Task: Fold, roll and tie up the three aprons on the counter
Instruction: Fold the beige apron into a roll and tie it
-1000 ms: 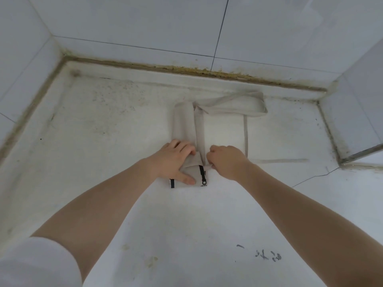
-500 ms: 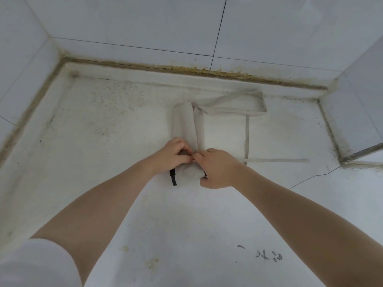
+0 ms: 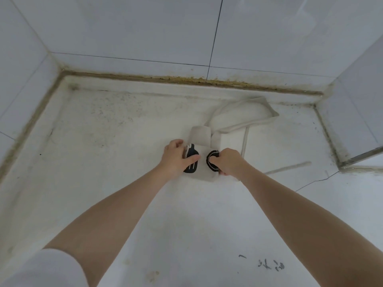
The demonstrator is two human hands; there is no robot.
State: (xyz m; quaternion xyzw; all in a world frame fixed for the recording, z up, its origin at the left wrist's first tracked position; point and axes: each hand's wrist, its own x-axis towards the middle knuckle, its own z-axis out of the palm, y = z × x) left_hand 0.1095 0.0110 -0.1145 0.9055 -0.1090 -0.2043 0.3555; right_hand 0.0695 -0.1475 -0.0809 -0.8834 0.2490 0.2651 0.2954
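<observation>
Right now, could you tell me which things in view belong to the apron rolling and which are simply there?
Part of the job:
apron, partly rolled
its loose strap on the counter
left hand and right hand, both gripping the roll

Just there:
black scribble on the counter
crack in the counter
tiled wall

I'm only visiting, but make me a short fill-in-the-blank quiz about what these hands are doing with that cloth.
Both hands, left hand and right hand, grip a rolled beige ____.
The print showing on the roll is coloured ____.
A loose strap trails on the counter toward the person's ____ side.

Missing words: apron; black; right
</observation>
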